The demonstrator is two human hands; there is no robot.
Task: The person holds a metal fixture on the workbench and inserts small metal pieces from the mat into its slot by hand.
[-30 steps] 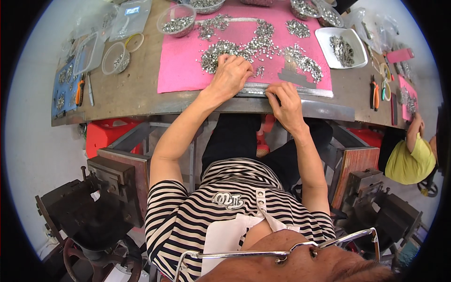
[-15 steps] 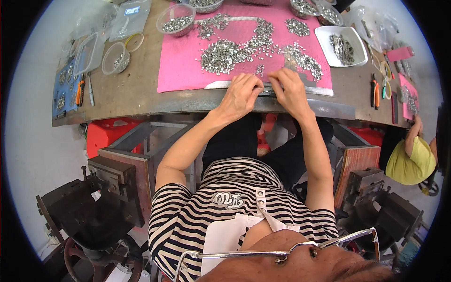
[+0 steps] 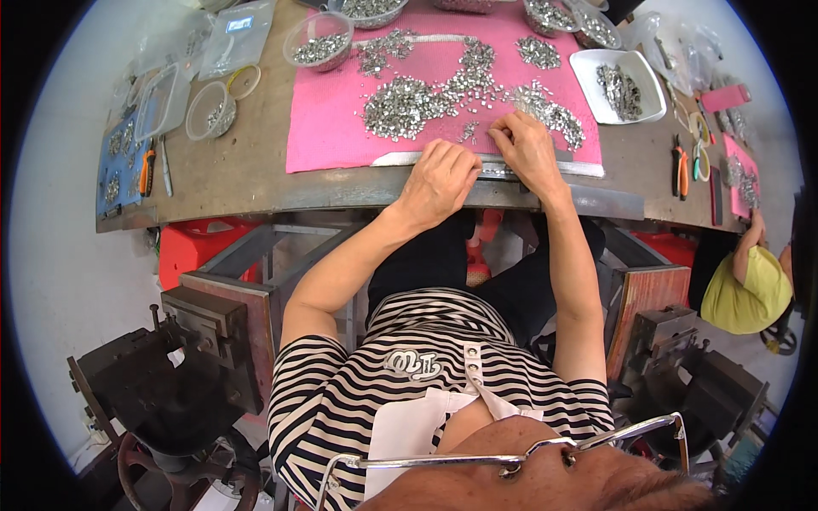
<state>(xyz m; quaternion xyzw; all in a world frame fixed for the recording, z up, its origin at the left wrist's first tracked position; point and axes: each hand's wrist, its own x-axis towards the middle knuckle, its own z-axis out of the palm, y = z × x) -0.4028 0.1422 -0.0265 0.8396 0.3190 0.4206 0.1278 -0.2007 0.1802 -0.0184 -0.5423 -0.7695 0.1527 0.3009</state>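
My left hand point(image 3: 439, 181) rests at the table's front edge with its fingers curled together, at the left end of a narrow metal strip point(image 3: 496, 170). What those fingers grip, if anything, is hidden. My right hand point(image 3: 526, 155) is above the strip, thumb and fingertips closed in a pinch over the pink mat point(image 3: 328, 145). Anything between them is too small to make out. Just left of its fingertips lies a little cluster of silvery pieces point(image 3: 468, 131). A large heap of small metal pieces point(image 3: 399, 108) spreads farther left, and another heap point(image 3: 558, 119) lies beyond my right hand.
A white tray point(image 3: 646, 109) of metal parts stands right of the mat. Clear plastic tubs point(image 3: 294, 51) hold more pieces. Orange-handled pliers point(image 3: 680, 170) lie at right, another pair point(image 3: 146, 170) at left. A co-worker's yellow-green sleeve point(image 3: 745, 289) shows at far right.
My right hand has lifted slightly away from the strip toward the metal pieces, uncovering more of the strip. My left hand has shifted a little nearer to me, its fingers still curled.
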